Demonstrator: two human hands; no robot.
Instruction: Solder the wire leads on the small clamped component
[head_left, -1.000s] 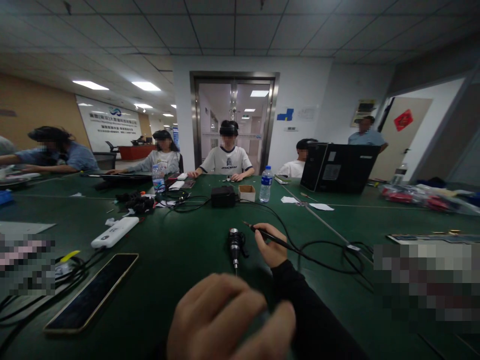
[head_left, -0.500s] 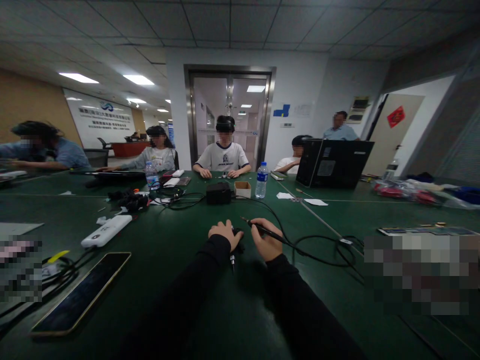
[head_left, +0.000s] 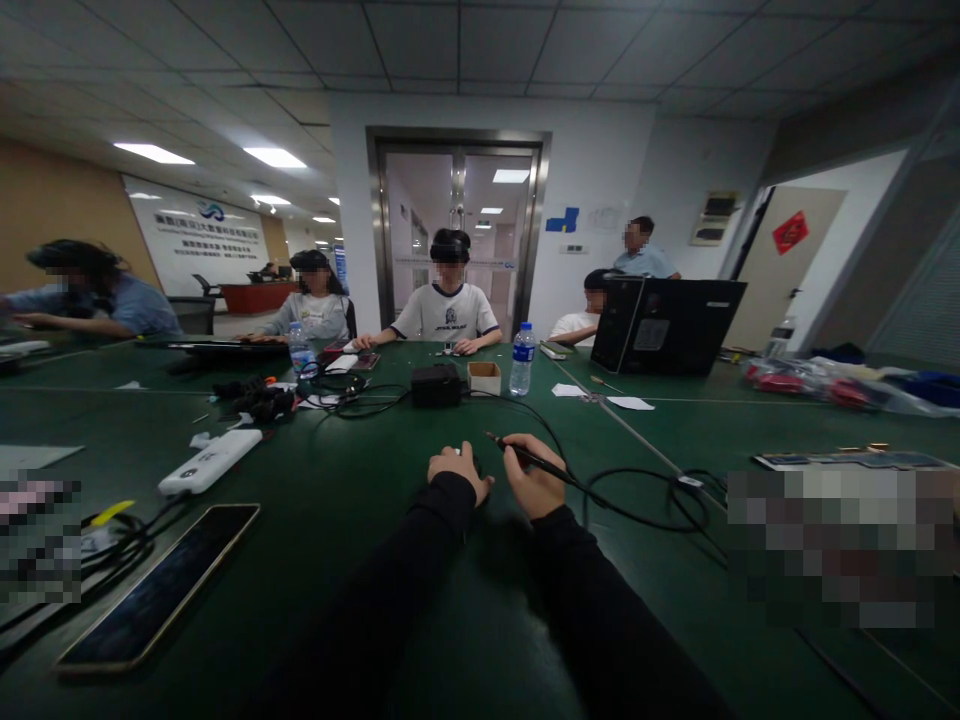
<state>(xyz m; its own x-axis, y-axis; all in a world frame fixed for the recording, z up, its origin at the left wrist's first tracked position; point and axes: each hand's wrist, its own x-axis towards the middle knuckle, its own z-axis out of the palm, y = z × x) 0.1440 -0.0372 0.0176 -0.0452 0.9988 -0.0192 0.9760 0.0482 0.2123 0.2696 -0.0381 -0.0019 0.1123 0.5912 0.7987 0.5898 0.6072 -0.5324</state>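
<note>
My right hand point(head_left: 534, 480) is closed around a thin black pen-like tool point(head_left: 517, 455) whose tip points up and left; a black cable point(head_left: 637, 505) runs from it to the right over the green table point(head_left: 352, 540). My left hand point(head_left: 457, 472) lies curled over a small dark metal plug-like part, which it almost fully hides. Both hands sit close together in the middle of the table, and both arms wear black sleeves.
A phone point(head_left: 154, 585) lies at the near left, with a white device point(head_left: 210, 460) behind it. A black box point(head_left: 435, 383), a small carton point(head_left: 484, 377) and a water bottle point(head_left: 518, 358) stand farther back. A laptop point(head_left: 667, 325) stands at right. Several people sit across the table.
My left hand went from close under the camera out to the small metal part and now covers it. My right hand kept hold of the pen-like tool and barely moved.
</note>
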